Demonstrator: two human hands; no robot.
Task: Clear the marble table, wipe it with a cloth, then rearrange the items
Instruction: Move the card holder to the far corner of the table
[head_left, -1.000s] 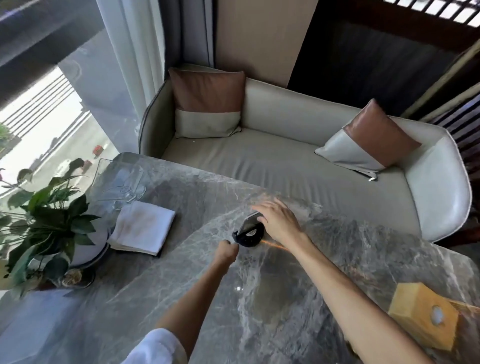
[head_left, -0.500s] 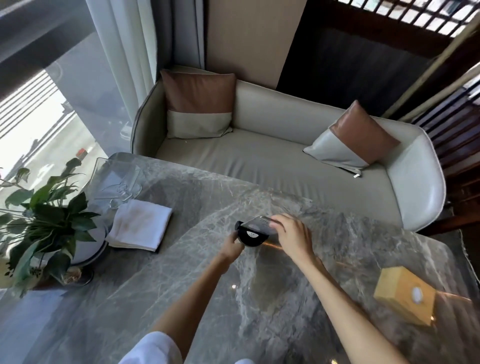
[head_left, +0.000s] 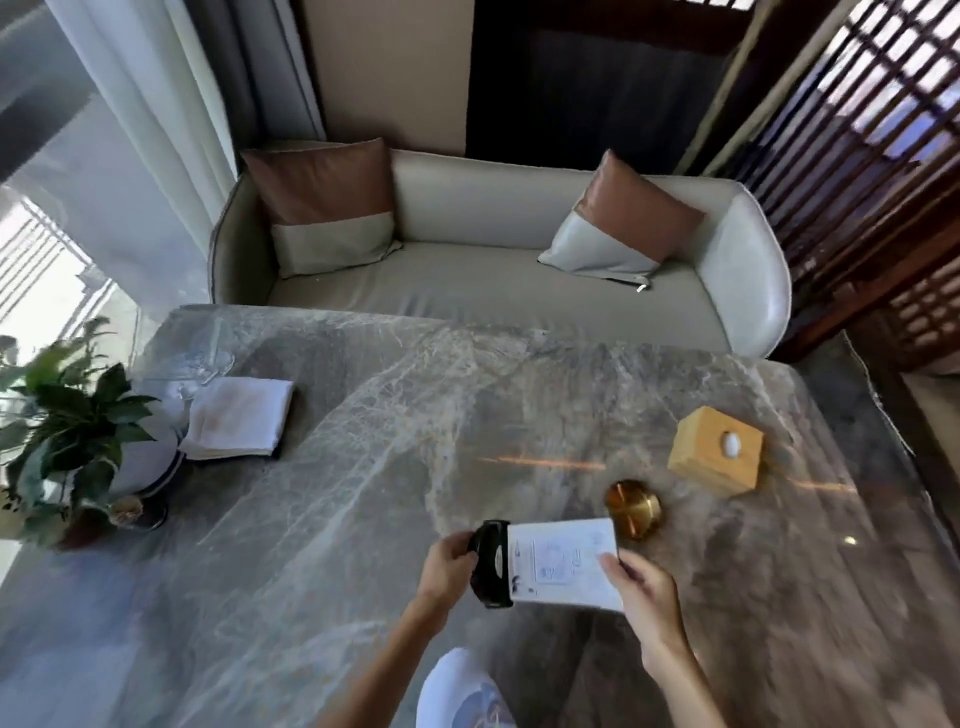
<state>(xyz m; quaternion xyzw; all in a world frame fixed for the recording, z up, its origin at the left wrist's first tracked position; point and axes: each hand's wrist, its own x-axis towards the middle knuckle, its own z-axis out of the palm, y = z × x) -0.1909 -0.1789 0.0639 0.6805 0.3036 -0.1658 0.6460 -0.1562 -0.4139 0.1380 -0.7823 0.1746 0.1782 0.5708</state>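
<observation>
— Marble table (head_left: 363, 493) looks wiped; why's that stand (head_left: 488, 564) up, near the brass disc (head_left: 632, 506)?
— Left hand (head_left: 447, 569) grips it, right hand (head_left: 641, 579) pinches its card (head_left: 563, 564), probably repositioning.

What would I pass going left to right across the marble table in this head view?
Potted plant → folded white cloth → left hand on the black stand → white card held by the right hand → yellow box.
</observation>
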